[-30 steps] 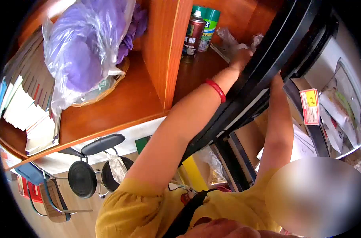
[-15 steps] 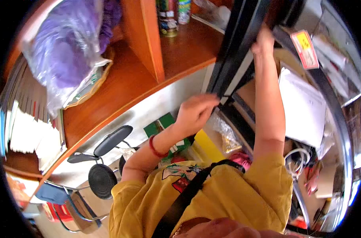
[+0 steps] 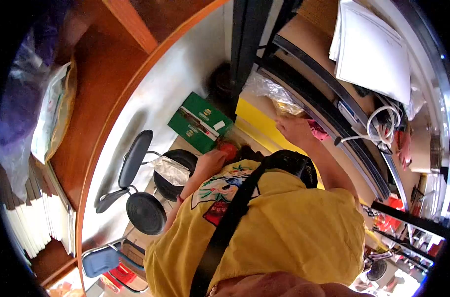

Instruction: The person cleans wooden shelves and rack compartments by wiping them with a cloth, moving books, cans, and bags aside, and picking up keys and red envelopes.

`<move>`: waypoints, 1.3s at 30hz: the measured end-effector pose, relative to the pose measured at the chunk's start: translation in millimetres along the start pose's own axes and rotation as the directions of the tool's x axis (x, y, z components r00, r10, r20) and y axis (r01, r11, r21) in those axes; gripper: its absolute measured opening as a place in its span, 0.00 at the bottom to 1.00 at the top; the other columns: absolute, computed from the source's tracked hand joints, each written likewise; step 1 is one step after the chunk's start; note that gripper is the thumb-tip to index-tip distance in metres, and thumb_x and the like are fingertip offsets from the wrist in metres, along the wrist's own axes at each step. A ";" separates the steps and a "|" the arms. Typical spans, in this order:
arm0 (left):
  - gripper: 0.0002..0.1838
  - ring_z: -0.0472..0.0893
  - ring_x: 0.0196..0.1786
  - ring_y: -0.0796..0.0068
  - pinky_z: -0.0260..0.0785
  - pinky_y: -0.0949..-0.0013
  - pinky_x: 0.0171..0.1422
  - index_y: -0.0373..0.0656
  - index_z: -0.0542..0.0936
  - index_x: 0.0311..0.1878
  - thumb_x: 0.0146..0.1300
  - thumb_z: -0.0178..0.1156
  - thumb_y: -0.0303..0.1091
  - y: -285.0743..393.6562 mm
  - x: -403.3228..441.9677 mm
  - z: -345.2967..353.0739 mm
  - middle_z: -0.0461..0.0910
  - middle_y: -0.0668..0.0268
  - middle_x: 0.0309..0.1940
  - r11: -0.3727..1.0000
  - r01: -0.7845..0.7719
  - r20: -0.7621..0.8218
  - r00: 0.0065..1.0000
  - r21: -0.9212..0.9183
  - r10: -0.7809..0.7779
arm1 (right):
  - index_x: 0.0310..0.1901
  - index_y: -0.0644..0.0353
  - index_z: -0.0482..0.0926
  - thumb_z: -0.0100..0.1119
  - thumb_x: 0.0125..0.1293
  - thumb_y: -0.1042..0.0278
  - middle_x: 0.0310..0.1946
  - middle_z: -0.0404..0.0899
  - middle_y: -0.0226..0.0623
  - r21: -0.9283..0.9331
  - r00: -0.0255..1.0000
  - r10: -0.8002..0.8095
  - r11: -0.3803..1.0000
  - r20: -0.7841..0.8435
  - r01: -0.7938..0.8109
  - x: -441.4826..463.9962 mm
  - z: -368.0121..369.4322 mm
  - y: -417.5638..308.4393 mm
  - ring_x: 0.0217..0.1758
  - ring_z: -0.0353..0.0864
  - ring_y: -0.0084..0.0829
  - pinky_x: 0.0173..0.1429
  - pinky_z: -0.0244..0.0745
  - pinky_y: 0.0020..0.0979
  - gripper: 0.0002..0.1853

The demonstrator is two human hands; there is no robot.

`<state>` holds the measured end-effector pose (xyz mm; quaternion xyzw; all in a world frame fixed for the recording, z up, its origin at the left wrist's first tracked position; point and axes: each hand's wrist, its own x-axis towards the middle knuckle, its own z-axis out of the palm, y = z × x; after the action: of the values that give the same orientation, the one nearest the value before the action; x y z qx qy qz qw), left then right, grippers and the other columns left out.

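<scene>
Low in front of my body, my left hand (image 3: pixel 212 163) has its fingers partly hidden beside a round red thing (image 3: pixel 228 151); whether it grips anything cannot be made out. My right hand (image 3: pixel 293 129) is over a yellow panel (image 3: pixel 262 126), its fingers loosely bent and slightly apart, with nothing visible in them. Right above it lies a clear plastic bag (image 3: pixel 272 91) with something golden inside, and a pink thing (image 3: pixel 318 129) is just to its right. A green box (image 3: pixel 200 123) stands on the floor beyond my left hand.
The wooden shelf (image 3: pixel 98 94) with books (image 3: pixel 44 218) and plastic bags is on the left. Black chairs (image 3: pixel 145 213) stand below it. On the right, a black-edged rack (image 3: pixel 324 106) bears white papers (image 3: pixel 373 54) and a coiled white cable (image 3: pixel 383 123).
The view has swung down and right. Both hands have come away from the shelf and the black frame and are now lower, near my body. The spray cans have left the view.
</scene>
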<state>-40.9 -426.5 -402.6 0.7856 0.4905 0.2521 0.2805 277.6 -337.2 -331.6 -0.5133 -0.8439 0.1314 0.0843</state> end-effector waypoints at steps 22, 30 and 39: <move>0.29 0.71 0.59 0.60 0.66 0.62 0.58 0.41 0.70 0.59 0.55 0.65 0.41 71.8 59.1 -30.2 0.70 0.52 0.57 0.895 -0.074 -0.133 0.991 -0.440 0.017 | 0.41 0.60 0.70 0.53 0.66 0.71 0.31 0.77 0.35 0.981 0.962 0.201 0.089 -0.186 0.172 -3.3 -102.5 -65.9 0.29 0.78 0.26 0.32 0.74 0.26 0.05; 0.19 0.76 0.34 0.80 0.70 0.73 0.42 0.36 0.70 0.54 0.64 0.57 0.35 145.6 94.6 -119.0 0.76 0.68 0.30 0.403 0.106 0.006 0.970 -0.909 -0.242 | 0.44 0.59 0.69 0.49 0.68 0.70 0.36 0.76 0.32 0.848 0.848 -0.048 -0.089 -0.527 0.522 101.6 -221.4 -162.0 0.37 0.79 0.28 0.40 0.79 0.32 0.06; 0.34 0.66 0.63 0.57 0.59 0.60 0.65 0.36 0.57 0.67 0.59 0.58 0.28 199.5 165.1 -205.0 0.65 0.49 0.61 0.738 -0.662 -0.873 0.428 -0.127 0.234 | 0.47 0.61 0.74 0.48 0.65 0.71 0.43 0.78 0.46 -0.086 0.342 -0.331 0.817 -0.879 0.571 264.7 -334.8 -221.0 0.45 0.79 0.38 0.48 0.73 0.34 0.11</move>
<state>11.7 -308.3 -98.7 0.5920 0.2511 0.7568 0.1170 62.3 -153.8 57.0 -0.2369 -0.7687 -0.0739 0.5895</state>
